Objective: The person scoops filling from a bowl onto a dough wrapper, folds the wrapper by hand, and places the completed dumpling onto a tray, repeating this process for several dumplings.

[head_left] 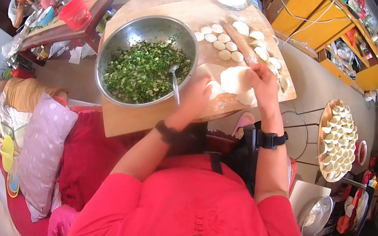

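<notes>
I saw from afar that the dough sheet (pixel 236 80) was plain creamy white, and the small dough rounds (pixel 219 45) had nearly the same pale colour. The filling (pixel 142 73) was deep green, speckled with lighter bits, and the bowl (pixel 139 27) was shiny silver. The table (pixel 178 5) was light tan. I noticed also the shirt (pixel 212 218) in bright pinkish red, the black wristband (pixel 272 141), the pale lilac pillow (pixel 44 148) with white dots, and the orange-yellow cabinet (pixel 290 15).
</notes>
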The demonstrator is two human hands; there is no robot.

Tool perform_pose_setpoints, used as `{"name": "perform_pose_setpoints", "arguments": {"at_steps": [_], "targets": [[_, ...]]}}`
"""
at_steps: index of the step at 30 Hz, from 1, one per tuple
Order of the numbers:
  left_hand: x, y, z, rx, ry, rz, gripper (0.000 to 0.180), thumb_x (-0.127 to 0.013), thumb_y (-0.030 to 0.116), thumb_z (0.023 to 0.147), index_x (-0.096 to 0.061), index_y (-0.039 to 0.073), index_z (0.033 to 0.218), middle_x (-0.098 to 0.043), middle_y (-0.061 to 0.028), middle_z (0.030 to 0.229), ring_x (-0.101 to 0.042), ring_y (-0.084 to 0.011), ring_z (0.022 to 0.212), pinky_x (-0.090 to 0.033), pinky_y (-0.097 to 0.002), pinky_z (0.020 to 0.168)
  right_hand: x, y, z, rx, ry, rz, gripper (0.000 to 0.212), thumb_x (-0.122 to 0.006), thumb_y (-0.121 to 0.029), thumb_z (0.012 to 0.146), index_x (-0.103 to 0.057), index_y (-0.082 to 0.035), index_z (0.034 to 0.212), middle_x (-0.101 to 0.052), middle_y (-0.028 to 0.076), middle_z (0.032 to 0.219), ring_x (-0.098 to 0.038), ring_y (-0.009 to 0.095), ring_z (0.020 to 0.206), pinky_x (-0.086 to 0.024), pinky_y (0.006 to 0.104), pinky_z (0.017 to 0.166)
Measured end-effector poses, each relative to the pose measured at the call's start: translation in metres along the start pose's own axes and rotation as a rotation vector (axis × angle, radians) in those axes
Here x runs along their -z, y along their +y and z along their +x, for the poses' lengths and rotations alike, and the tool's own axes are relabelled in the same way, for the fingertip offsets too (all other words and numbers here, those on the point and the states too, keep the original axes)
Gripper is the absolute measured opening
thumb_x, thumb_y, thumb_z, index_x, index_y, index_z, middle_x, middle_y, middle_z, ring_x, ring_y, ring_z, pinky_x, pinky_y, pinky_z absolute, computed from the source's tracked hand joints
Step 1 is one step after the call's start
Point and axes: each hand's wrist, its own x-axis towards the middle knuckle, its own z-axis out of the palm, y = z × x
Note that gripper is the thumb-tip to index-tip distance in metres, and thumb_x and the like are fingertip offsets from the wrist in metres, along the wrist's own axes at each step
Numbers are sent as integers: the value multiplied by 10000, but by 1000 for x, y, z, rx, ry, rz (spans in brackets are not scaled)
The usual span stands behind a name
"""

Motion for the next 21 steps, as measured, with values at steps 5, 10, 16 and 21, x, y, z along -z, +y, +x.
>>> {"name": "perform_pose_setpoints", "arguments": {"at_steps": [5,10,16,21], "targets": [[5,10,-6,-34,-40,90,246,-531,136,881,-595,-12,1066,-625,-231,1017,-599,-377,962,-463,-434,830,-13,-3,47,296,69,-237,154,-586,-118,892,-621,17,957,-618,21,807,-544,79,725,-437,228,655],[11,6,-15,22,-146,16,246,-498,158,923,-599,-6,1075,-630,-220,1050,-608,-328,995,-466,-377,858,-20,13,88,270,268,-638,204,-587,-135,874,-631,4,1016,-657,110,785,-612,190,716,-475,310,670],[20,24,-29,-61,-87,-49,218,-544,135,894,-610,7,1059,-640,-195,1025,-613,-314,974,-469,-373,848,-65,-1,41,224,-197,-618,242,-551,-101,838,-645,-45,1053,-662,173,850,-619,368,833,-493,394,749],[28,51,-16,-46,-273,-83,178,-595,134,860,-626,19,992,-647,-168,969,-619,-300,910,-477,-366,808,-95,16,42,499,-289,-934,184,-599,-78,766,-665,-71,938,-636,147,902,-595,346,919,-475,416,811]]}}
